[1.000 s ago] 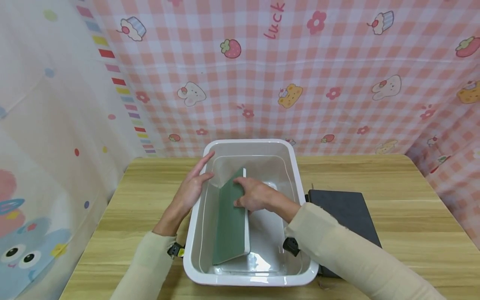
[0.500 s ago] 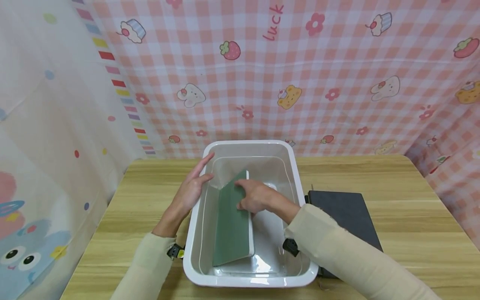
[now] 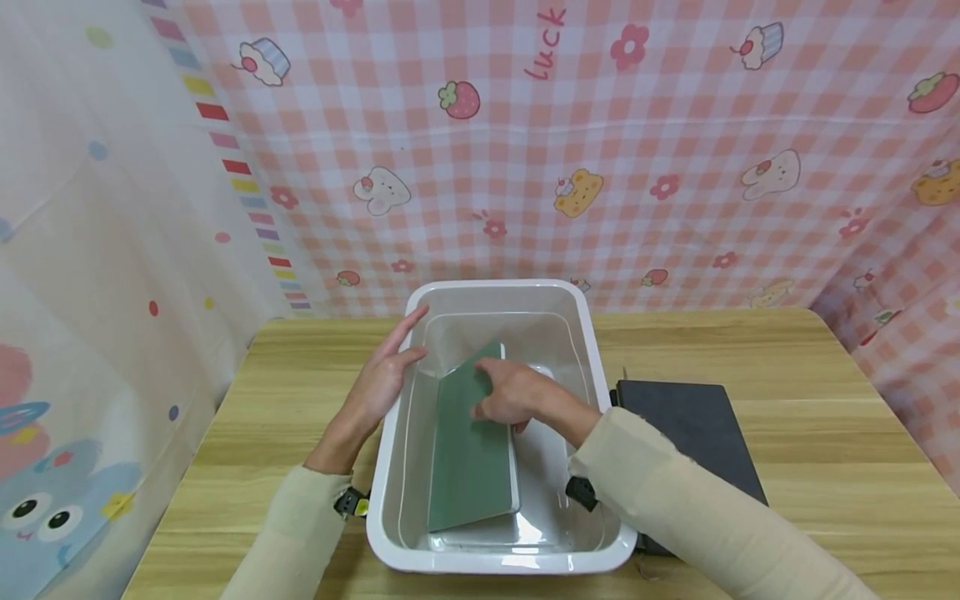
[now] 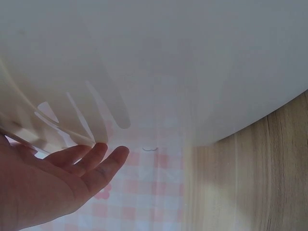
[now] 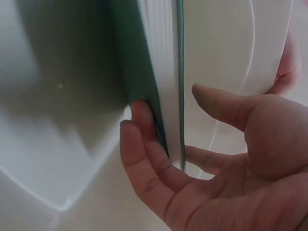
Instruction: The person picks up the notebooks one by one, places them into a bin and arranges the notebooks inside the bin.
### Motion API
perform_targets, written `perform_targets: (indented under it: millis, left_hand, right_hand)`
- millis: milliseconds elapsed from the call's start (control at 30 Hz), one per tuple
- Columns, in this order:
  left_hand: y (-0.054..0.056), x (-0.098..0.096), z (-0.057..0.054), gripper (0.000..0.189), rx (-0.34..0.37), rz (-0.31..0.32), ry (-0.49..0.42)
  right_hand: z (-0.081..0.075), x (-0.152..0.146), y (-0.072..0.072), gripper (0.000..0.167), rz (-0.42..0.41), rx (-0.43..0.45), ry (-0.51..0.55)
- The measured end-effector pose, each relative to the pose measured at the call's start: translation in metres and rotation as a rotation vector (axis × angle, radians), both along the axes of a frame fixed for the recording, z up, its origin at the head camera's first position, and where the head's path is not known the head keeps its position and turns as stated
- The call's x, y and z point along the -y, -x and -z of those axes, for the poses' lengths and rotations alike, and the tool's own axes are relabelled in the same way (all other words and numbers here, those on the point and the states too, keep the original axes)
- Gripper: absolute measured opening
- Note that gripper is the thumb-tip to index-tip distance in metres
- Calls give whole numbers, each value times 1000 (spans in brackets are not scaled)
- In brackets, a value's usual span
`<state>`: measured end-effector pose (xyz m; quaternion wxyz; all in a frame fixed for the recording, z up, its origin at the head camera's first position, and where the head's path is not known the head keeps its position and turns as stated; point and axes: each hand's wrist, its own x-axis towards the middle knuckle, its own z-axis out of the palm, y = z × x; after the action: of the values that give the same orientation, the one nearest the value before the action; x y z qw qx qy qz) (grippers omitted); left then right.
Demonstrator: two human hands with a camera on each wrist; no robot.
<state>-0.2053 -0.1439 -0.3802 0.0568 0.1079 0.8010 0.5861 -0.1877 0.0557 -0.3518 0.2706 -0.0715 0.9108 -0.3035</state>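
Observation:
A white plastic basin (image 3: 517,562) stands on the wooden table. Inside it a green-covered book (image 3: 467,467) leans over to the right, its white page edges (image 5: 161,62) visible in the right wrist view. My right hand (image 3: 516,390) reaches in and holds the book by its edge. Seen from the right wrist, several fingers lie behind one cover, with the thumb and another finger on the opposite side; the thumb stands slightly off the cover. My left hand (image 3: 378,385) holds the basin's left rim, thumb inside. Its other fingers (image 4: 103,168) lie against the outer wall.
A flat black object (image 3: 690,429) like a folder or book lies on the table (image 3: 817,433) right of the basin, partly under my right sleeve. A pink checked cloth (image 3: 495,167) hangs behind, and a pale patterned cloth (image 3: 135,233) on the left.
The book's upper edge has tipped to the right, so more of its green cover faces up. My right hand has moved slightly right with it. My left hand stays on the rim.

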Motion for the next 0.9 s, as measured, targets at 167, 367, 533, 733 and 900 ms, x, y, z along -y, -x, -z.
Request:
perform_targets:
  millis: [167, 367, 533, 733, 900]
  left_hand:
    - [1, 0, 1, 55, -10, 5, 5]
    - [2, 0, 0, 55, 6, 2, -3]
    - [1, 0, 0, 55, 1, 0, 0]
    - [0, 0, 0, 55, 8, -4, 9]
    - [0, 0, 0, 55, 15, -1, 1]
  right_hand:
    - [-1, -1, 0, 74, -5, -9, -37]
    - [-2, -2, -1, 76, -17, -8, -68]
    - [-2, -3, -1, 77, -33, -13, -79]
    - [-2, -4, -2, 79, -33, -8, -57]
    - [-2, -4, -1, 88, -37, -2, -64]
